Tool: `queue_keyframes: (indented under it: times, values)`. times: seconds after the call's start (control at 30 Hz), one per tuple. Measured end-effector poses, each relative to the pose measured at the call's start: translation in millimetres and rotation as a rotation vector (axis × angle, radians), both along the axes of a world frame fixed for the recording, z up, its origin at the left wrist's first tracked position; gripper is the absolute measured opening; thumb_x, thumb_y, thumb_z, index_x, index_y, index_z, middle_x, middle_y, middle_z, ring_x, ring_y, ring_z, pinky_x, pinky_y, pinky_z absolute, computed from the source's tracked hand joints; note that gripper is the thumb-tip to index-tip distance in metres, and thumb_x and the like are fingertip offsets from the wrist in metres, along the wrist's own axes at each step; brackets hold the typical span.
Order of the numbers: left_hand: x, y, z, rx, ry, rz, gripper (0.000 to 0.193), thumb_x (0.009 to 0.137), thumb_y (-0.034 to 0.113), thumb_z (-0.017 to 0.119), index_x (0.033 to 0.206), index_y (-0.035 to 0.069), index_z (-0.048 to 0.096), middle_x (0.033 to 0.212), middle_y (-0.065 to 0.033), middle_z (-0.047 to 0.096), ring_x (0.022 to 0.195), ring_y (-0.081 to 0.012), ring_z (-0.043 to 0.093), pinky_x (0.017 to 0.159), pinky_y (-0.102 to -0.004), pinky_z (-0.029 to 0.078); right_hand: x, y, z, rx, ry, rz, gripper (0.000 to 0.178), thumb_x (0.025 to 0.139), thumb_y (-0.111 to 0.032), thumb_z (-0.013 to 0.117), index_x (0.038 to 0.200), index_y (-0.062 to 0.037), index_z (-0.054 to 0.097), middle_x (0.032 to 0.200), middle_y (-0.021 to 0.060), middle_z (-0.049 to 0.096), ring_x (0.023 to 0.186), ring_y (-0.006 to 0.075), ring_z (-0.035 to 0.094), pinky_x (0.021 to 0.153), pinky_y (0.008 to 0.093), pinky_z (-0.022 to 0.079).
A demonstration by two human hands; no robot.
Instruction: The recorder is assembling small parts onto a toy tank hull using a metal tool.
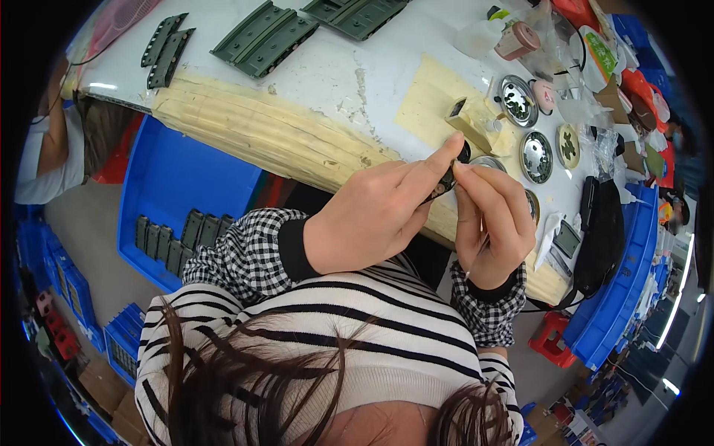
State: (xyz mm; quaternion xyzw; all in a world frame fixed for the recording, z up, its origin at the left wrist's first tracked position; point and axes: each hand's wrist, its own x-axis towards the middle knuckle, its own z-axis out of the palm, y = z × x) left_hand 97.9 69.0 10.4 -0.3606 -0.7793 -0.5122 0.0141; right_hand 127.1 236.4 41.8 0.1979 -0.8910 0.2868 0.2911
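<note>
Above the table's padded front edge, my left hand (372,212) is closed on a small dark part (445,183), which is mostly covered by the fingers. The left index finger stretches along its far side. My right hand (494,215) meets it from the right, thumb and index fingertip pinched together against the part. Whatever sits in that pinch is too small to make out. Just beyond the fingertips stand a small tape-wrapped block (460,115) and a round metal dish (489,162), partly hidden by the right hand.
More metal dishes (536,157) with small dark pieces stand at right, near a black pouch (601,234). Dark green moulded panels (264,39) lie at the far left. Below the table edge, a blue bin (186,160) contains several green parts (195,229). Another person's arm (56,126) shows at left.
</note>
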Motion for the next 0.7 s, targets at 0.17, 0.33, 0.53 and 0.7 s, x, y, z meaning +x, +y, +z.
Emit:
queue_keyframes:
  times: [0.17,0.33,0.53,0.7]
  values:
    - [-8,-2,4,0.207,-0.38,-0.114,0.055,0.087,-0.003,0.055,0.139,0.002,0.036,0.112,-0.0169,0.062,0.087,-0.0169,0.064,0.077,-0.0269,0.052,-4,17,11,-0.258,-0.086,-0.248,0.021,0.078,0.004,0.068,0.098,-0.0016,0.068,0.084,0.0086,0.061,0.06,0.0122,0.049,0.048,0.0243,0.036]
    - [-12,-1,5,0.599,-1.0,-0.262,0.049,0.096,0.01,0.049,0.14,0.004,0.029,0.12,-0.0171,0.057,0.085,-0.0153,0.063,0.078,-0.0295,0.054,-33,43,7,-0.055,-0.109,-0.321,0.023,0.076,0.003,0.066,0.099,-0.0041,0.067,0.08,0.008,0.058,0.061,0.0165,0.054,0.053,0.0269,0.042]
    - [-18,-1,-7,0.865,-1.337,-0.386,0.054,0.098,0.022,0.046,0.143,0.001,0.023,0.109,-0.0136,0.061,0.073,-0.0169,0.062,0.065,-0.0279,0.054,-49,43,-4,-0.035,-0.185,-0.328,0.03,0.068,0.002,0.066,0.097,-0.0047,0.066,0.084,0.0089,0.059,0.069,0.0234,0.061,0.061,0.0319,0.049]
    - [-17,-2,-13,1.045,-1.493,-0.49,0.053,0.098,0.026,0.046,0.143,0.004,0.027,0.105,-0.0112,0.062,0.072,-0.0146,0.06,0.062,-0.0275,0.053,-49,42,-4,-0.088,-0.089,-0.289,0.025,0.072,0.003,0.066,0.096,-0.005,0.066,0.084,0.0079,0.059,0.066,0.0206,0.06,0.058,0.0295,0.047]
